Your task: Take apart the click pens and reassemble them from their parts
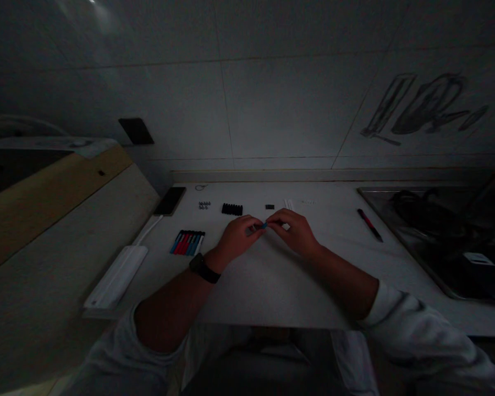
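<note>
nearest the camera, two forearms in pale pushed-up sleeves reach over the white table (272, 286), the left wrist wearing a dark watch (205, 269). the left hand (237, 236) and right hand (295, 231) meet fingertip to fingertip, and between them sits the small blue piece (264, 225), just above the table's middle. thumb and forefinger of each hand pinch it from either side, with the other fingers curled in. the light is too dim to tell whether it is one part or two.

the step in hand looks like fitting or twisting something at the piece's ends. any next move calls for a steady, fine pinch, since so small a thing could slip.

left of the blue piece lies a row of pens (187, 242), and further left a white power strip (117, 275). well to its right lies a red and black pen (370, 224). beyond the blue piece sit a black ribbed block (231, 209), some small grey bits (204, 205), a tiny black part (269, 207) and a dark phone (170, 201).
</note>
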`<state>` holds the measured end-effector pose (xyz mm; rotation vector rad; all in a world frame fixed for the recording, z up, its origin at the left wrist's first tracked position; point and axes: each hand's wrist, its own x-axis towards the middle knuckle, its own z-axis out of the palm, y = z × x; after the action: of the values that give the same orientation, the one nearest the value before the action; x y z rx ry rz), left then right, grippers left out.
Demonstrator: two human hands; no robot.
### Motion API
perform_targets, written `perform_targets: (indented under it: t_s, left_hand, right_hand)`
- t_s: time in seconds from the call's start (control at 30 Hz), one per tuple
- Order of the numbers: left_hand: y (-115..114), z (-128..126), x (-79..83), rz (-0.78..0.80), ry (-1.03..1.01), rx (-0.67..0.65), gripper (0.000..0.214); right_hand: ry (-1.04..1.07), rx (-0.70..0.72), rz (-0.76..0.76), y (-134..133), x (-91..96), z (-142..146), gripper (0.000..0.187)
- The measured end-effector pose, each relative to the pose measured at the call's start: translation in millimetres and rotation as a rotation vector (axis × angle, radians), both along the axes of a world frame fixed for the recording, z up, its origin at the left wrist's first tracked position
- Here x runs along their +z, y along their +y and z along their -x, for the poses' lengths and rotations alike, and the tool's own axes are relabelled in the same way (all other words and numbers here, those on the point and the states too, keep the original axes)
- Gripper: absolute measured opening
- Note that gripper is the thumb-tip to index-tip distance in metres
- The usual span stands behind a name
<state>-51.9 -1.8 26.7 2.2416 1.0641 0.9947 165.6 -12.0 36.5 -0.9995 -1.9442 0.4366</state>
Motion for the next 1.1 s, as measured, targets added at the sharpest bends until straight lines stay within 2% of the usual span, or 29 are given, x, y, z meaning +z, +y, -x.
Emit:
perform_targets:
  t_s: [0.2, 0.4, 0.53, 0.63, 0.73, 0.87, 0.97, 1.1]
  left_hand:
    - [-1.0, 0.0, 1.1, -0.018, 0.005, -0.007, 0.012]
    - [-2.2, 0.4, 2.4, -0.015, -0.020, -0.017, 0.015]
    - [-3.2, -0.1, 3.6, -0.020, -0.023, -0.023, 0.015]
    - [-3.5, 0.7, 5.9, -0.013, -0.015, -0.007, 0.017]
    - [-3.1, 2.8, 8.7, -0.023, -0.030, 0.027, 0.023]
    - [-1.4, 7.7, 12.4, -0.054, -0.060, 0.085, 0.021]
    - [2.4, 15.1, 16.8, -0.080, -0.104, 0.144, 0.019]
    - [15.0, 35.7, 25.7, -0.086, -0.136, 0.285, 0.019]
  right_hand:
    - [0.005, 0.055, -0.008, 0.5, -3.3, 0.5, 0.013]
    - [0.045, 0.038, 0.045, 0.4, -7.6, 1.7, 0.022]
    - [0.065, 0.079, 0.083, -0.6, -4.6, 3.2, 0.013]
    - [0.088, 0.069, 0.077, -1.2, -1.0, 1.7, 0.015]
    - [0.141, -0.016, 0.059, 0.9, 0.5, -3.3, 0.019]
    - [0.241, -0.094, 0.146, 7.5, -1.3, -11.9, 0.023]
    - [0.272, -0.078, 0.226, 11.5, -4.1, -15.4, 0.025]
    - [0.260, 0.028, 0.361, 11.2, -9.4, -14.3, 0.028]
